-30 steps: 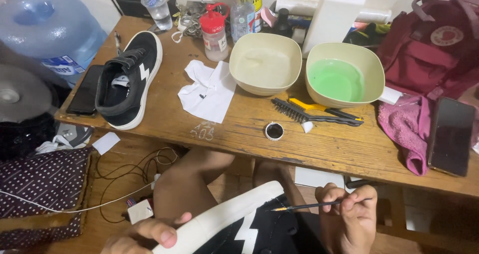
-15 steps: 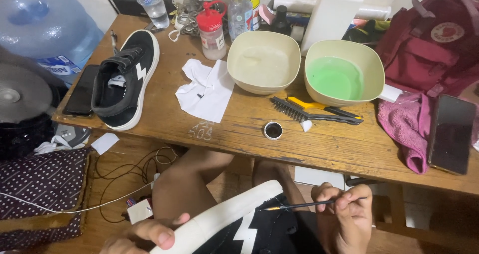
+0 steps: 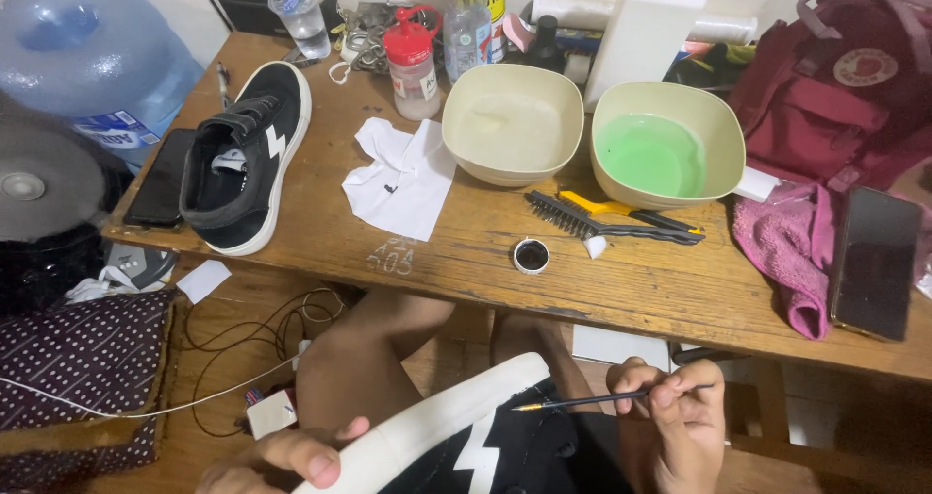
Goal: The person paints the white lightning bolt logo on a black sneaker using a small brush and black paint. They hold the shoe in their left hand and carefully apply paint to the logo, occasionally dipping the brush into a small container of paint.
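My left hand [image 3: 282, 460] grips the heel end of a black sneaker with a white sole [image 3: 456, 436], held on its side over my lap. My right hand [image 3: 670, 421] pinches a thin paintbrush [image 3: 602, 399] whose tip points left, close to the shoe's upper edge. On the wooden table [image 3: 670, 295] stands the matching black sneaker [image 3: 243, 159] at the left. A small round pot of black paint [image 3: 531, 255] sits near the table's front edge.
Two cream bowls stand on the table, one with pale liquid [image 3: 512, 135], one with green liquid [image 3: 667, 154]. Brushes [image 3: 607, 220], a white cloth [image 3: 403, 179], a pink towel [image 3: 786, 251], two phones [image 3: 874, 261], a maroon backpack [image 3: 845, 86] and a blue water jug [image 3: 87, 57] surround them.
My right hand has shifted slightly, leveling the paintbrush toward the shoe. The view has tipped down a little; the shoe stays in my left hand.
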